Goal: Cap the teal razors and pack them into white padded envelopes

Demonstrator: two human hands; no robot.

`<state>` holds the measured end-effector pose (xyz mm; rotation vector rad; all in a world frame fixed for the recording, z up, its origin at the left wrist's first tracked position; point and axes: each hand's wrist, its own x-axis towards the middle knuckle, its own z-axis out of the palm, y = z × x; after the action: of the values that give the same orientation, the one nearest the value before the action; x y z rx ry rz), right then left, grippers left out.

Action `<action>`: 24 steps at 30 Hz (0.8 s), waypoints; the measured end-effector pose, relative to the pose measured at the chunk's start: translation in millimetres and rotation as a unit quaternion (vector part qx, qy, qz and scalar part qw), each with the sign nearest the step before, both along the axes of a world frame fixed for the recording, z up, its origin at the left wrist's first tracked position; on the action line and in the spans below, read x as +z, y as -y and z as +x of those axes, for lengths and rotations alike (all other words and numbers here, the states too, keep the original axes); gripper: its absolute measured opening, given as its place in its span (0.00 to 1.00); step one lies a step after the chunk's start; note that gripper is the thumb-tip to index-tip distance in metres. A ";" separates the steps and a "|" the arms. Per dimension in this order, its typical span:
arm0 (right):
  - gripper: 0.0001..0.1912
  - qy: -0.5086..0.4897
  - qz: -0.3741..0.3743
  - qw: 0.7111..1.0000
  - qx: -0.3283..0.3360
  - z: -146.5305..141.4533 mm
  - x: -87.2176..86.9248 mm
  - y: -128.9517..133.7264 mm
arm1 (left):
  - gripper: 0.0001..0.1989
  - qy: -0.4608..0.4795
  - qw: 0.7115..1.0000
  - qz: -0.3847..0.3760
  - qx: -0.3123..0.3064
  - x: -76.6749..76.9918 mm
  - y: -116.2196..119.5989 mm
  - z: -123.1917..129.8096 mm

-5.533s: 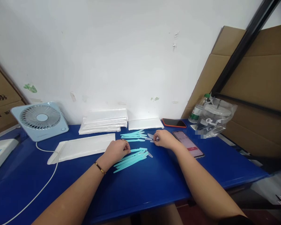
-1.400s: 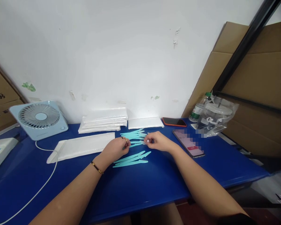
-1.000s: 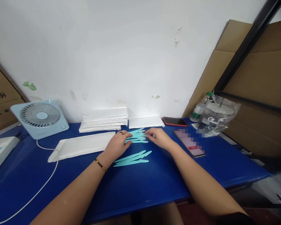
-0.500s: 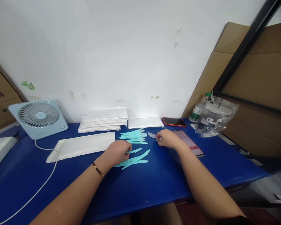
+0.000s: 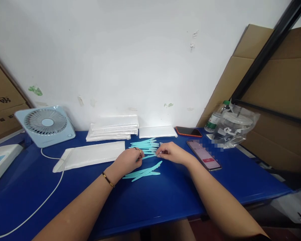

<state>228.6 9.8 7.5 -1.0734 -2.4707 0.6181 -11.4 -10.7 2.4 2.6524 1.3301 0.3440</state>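
My left hand [image 5: 132, 158] is closed, pinching the left end of a slim turquoise stick [image 5: 149, 156] that looks like an eyebrow razor. At its right end, the thumb and fingers of my right hand [image 5: 171, 153] are pinched together around a small translucent cap [image 5: 159, 154], mostly hidden by the fingers. Just behind lies a row of similar turquoise eyebrow razors [image 5: 145, 144], side by side. Nearer to me, several more razors [image 5: 142, 172] lie loosely crossed on the blue table [image 5: 165, 197].
A white padded sleeve [image 5: 90, 154] lies left of my hands, with stacked white packets [image 5: 112, 127] and another packet [image 5: 158, 131] by the wall. A fan [image 5: 46, 125] with its cable stands left. Right are two phones [image 5: 188, 131] [image 5: 204, 155], a bottle [image 5: 213, 120] and a bagged cup [image 5: 235, 125].
My right hand has moved left from the clear pieces to the razor's end. My left hand has lifted one razor from beside the near group, raising it towards the back row.
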 end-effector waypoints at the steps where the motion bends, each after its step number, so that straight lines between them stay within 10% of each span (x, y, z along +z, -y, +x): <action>1: 0.08 0.000 0.004 1.000 0.002 -2.7 0.0 0.8 | 0.09 0.001 1.000 0.000 -0.002 -1.1 -0.4 0.4; 7: 0.08 -0.005 0.052 0.999 0.011 -22.1 -3.5 1.4 | 0.10 0.027 0.999 0.021 -0.017 -5.1 -5.4 2.8; 12: 0.12 -0.033 0.108 0.985 -0.129 -4.7 -3.0 -10.7 | 0.13 0.124 0.991 0.034 0.047 4.6 2.2 1.7; 24: 0.08 0.182 0.070 0.946 -0.261 25.9 -18.4 -30.4 | 0.06 0.035 0.994 -0.094 -0.050 -4.7 17.6 11.6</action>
<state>254.5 40.2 -10.9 -1.8192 -2.3041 0.0814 0.3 -28.3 -2.2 2.5148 1.1436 0.2793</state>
